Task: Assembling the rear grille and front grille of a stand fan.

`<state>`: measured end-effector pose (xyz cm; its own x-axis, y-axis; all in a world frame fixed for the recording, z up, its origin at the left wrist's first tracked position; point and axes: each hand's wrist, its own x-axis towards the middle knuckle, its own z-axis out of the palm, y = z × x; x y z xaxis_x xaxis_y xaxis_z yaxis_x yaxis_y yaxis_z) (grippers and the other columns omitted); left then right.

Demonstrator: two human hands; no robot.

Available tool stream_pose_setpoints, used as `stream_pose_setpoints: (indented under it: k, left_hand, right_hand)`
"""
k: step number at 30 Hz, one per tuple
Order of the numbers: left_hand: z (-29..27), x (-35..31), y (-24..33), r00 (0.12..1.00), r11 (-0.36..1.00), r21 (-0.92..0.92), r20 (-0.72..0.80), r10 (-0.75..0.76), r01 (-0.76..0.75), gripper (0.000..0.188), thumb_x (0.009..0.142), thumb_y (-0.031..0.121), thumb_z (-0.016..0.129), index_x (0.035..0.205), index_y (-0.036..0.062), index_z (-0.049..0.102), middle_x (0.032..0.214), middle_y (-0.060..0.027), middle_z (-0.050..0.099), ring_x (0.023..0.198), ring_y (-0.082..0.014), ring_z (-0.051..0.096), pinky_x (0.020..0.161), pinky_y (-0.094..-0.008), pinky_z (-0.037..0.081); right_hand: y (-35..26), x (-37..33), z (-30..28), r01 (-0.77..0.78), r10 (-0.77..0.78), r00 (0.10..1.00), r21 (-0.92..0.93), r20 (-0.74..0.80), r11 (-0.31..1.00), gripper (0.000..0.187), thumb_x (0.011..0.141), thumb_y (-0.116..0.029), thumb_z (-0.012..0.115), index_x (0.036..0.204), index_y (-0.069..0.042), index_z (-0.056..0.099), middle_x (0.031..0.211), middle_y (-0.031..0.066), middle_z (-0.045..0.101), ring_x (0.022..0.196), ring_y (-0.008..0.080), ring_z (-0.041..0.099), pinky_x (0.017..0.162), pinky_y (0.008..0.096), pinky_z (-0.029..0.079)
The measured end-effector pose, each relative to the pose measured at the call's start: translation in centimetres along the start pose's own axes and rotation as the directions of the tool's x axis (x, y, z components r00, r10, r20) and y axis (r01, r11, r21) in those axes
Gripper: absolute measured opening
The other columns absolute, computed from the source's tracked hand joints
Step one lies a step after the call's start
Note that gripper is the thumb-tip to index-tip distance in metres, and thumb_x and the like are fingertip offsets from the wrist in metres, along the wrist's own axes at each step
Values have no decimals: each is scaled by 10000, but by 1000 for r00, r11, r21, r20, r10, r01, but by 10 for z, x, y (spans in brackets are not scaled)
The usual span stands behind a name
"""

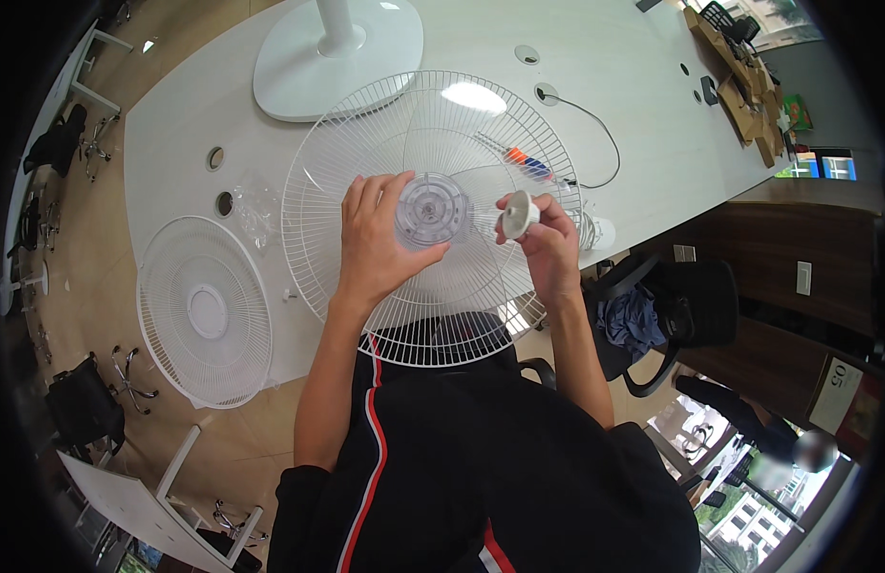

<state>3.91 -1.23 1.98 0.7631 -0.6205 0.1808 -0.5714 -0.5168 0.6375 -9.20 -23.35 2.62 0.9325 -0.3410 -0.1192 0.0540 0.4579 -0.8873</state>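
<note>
My left hand is curled around the hub of a clear plastic fan blade, its thumb on the near side and its fingers on the far side. The blade lies within a round white wire fan grille, which overhangs the table's near edge above my lap. Just right of the hub, my right hand pinches a small white round screw cap between thumb and fingers. The cap is raised and apart from the hub.
On the white table, a second fan grille lies at the left. A white fan base with its pole stands at the far side. Beyond the large grille lie a screwdriver and a black cable. A chair is at right.
</note>
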Motion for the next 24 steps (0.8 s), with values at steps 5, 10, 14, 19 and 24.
stream_pose_setpoints:
  k: [5,10,14,19,24]
  left_hand:
    - [1,-2,4,999,998,-22,4,-53,53,908,643,391,954,1407,50,602,1337,-126,581,1365,-363,463,1245,-540,304]
    - [0,-2,10,998,1000,-5,-52,-24,24,894,635,377,967,1390,54,613,1322,-125,597,1338,-358,495,1203,-527,346]
    - [-11,5,19,996,999,-30,-82,-27,25,911,631,377,970,1388,33,600,1302,-133,589,1310,-353,506,1154,-527,387]
    - [-38,17,14,959,986,-157,-267,-93,52,865,655,307,988,1371,3,609,1254,-137,616,1231,-321,566,1098,-458,441]
    - [-77,-3,-24,872,955,-251,-419,-253,157,813,718,267,980,1390,-14,617,1290,-130,625,1224,-278,589,1102,-410,440]
  right_hand:
    - [12,-14,-11,38,-17,991,160,-131,986,220,904,-162,652,1049,-10,586,1194,223,691,861,232,658,816,385,563]
    - [27,-32,-9,41,-1,970,162,-243,986,253,922,-225,632,1045,-9,583,1194,223,683,886,237,649,825,374,554]
    - [35,-36,-9,96,-81,976,67,-200,993,341,913,-236,662,1139,12,601,1186,206,702,905,224,650,859,364,536]
    - [39,-36,-8,69,-79,972,-55,-221,996,286,925,-111,663,1163,40,617,1189,190,735,887,162,651,839,327,534]
    - [41,-33,-10,-26,-5,968,-120,-252,992,288,957,-105,641,1206,36,609,1206,191,730,842,164,662,812,319,551]
